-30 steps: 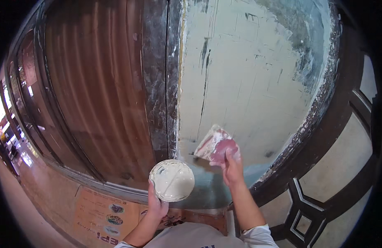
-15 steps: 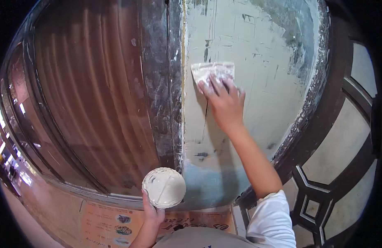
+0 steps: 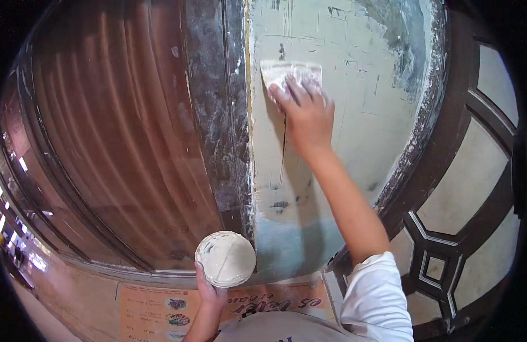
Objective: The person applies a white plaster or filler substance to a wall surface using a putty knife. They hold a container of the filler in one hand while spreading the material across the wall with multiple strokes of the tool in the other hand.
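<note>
My right hand (image 3: 306,117) grips a wide, flat putty scraper (image 3: 293,74) smeared with pale filler. Its broad edge lies against the upper part of the wall (image 3: 355,119), which is coated in cream putty with dark scratches and bare patches. Low in front of me, my left hand (image 3: 209,285) is closed around the side of a round container (image 3: 199,263). Cream putty (image 3: 229,259) fills its top, with a line scored across the surface. The fingers beneath the container are hidden.
Left of the wall stand a dark, paint-spotted frame (image 3: 215,125) and a glazed panel with a brown curtain (image 3: 115,137) behind it. A dark panelled door or grille (image 3: 463,171) is on the right. An orange printed banner (image 3: 155,310) lies on the floor below.
My right hand has slid the scraper a little higher up the wall. The left hand with the putty container stays nearly where it was.
</note>
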`<act>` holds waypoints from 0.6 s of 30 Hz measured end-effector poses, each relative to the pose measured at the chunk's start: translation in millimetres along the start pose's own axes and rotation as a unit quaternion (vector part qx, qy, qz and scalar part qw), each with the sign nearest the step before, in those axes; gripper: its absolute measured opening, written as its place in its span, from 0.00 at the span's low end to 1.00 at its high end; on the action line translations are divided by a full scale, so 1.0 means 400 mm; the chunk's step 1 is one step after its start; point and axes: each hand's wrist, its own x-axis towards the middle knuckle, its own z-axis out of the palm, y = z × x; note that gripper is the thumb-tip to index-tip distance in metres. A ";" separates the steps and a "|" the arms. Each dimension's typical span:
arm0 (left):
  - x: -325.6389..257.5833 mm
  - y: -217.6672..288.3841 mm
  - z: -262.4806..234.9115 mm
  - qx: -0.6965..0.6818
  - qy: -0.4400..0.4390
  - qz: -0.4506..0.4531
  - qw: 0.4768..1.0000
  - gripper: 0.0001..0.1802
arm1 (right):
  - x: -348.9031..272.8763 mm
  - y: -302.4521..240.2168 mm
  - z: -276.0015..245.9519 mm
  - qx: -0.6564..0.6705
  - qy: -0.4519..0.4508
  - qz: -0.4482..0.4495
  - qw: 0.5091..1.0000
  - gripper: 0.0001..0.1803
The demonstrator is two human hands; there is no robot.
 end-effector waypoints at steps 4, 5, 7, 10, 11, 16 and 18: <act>-0.012 0.002 -0.011 0.022 -0.006 -0.009 1.000 0.31 | -0.479 -0.112 0.040 -0.023 -0.159 0.033 0.987 0.24; -0.011 -0.001 -0.012 0.020 -0.007 -0.013 1.000 0.31 | -0.601 -0.147 0.032 0.048 -0.154 0.072 0.984 0.27; -0.009 0.004 -0.020 -0.002 -0.004 -0.018 1.000 0.32 | -0.796 -0.229 -0.029 0.076 -0.290 0.118 0.947 0.24; -0.002 0.003 -0.049 0.002 0.007 -0.011 1.000 0.32 | -0.897 -0.272 -0.113 0.110 -0.365 0.161 0.910 0.20; -0.002 0.004 -0.045 0.000 0.008 -0.006 1.000 0.32 | -0.900 -0.261 -0.136 0.149 -0.386 0.193 0.890 0.18; 0.002 -0.006 -0.015 0.021 -0.011 -0.027 0.999 0.32 | -0.833 -0.170 -0.165 0.278 -0.353 0.380 0.809 0.13; -0.004 -0.012 -0.003 0.037 -0.006 -0.040 0.999 0.33 | -0.765 -0.147 -0.171 0.307 -0.323 0.477 0.757 0.11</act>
